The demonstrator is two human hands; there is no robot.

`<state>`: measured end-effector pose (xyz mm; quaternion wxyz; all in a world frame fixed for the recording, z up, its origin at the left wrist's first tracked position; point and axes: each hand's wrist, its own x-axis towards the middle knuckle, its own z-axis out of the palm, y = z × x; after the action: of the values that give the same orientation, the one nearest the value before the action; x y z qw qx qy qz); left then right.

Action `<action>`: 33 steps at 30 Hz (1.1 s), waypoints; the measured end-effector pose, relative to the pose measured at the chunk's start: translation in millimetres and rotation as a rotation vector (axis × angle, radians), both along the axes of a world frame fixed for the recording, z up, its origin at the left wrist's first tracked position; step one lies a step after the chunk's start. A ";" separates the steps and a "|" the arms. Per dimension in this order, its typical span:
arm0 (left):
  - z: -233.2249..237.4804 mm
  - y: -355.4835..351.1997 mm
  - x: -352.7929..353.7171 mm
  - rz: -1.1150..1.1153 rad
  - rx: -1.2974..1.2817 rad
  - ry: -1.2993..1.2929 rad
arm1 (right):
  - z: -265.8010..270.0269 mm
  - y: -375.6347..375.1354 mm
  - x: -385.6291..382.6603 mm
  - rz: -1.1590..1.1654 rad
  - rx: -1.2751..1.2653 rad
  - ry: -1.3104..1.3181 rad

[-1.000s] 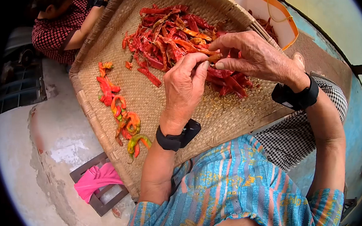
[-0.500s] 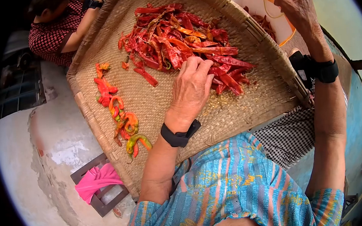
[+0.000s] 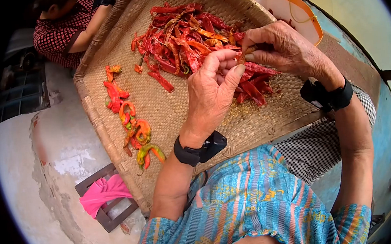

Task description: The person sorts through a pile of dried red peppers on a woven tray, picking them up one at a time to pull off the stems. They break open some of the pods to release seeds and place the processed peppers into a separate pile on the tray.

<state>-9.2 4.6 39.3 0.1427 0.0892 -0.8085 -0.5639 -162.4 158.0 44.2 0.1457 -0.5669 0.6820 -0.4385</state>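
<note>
Both hands meet above the right part of a heap of dried red chilies [image 3: 184,40] on a woven tray [image 3: 168,119]. My right hand [image 3: 286,50] pinches a brownish chili [image 3: 248,52] between thumb and fingers. My left hand [image 3: 213,86] has its fingers curled, with its thumb and fingertips at the lower end of that chili; the contact is partly hidden. Down the tray's left side runs a row of orange, red and greenish chilies [image 3: 142,131]. Small pale seeds lie on the weave below the heap.
A white container with an orange rim [image 3: 308,10] stands beyond the tray's upper right edge. Another person [image 3: 62,38] in a dark patterned top is at the upper left. A pink cloth [image 3: 104,195] hangs over a dark wooden frame [image 3: 116,217] at the lower left.
My right hand has come down and left from above the container to over the heap, bringing the chili. My left hand has lifted off the heap and turned toward it.
</note>
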 end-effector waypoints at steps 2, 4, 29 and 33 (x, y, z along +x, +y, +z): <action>3.1 2.8 -1.5 -0.027 0.002 -0.063 | 2.6 -1.6 4.1 0.004 0.050 -0.036; -10.4 -1.3 -3.3 -0.013 0.071 -0.059 | 11.5 -1.7 8.6 -0.011 0.062 -0.105; -43.1 4.5 -18.9 -0.149 -0.820 0.077 | -7.6 38.3 -59.8 -0.594 -0.520 0.900; -46.4 0.7 -21.5 -0.105 -0.771 0.113 | 5.7 19.8 -30.3 -0.417 -0.017 0.422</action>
<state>-30.7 5.3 -7.0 0.1811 -0.0435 -0.9553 -0.2294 -192.6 177.8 49.8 -0.0972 -0.4943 0.7953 -0.3372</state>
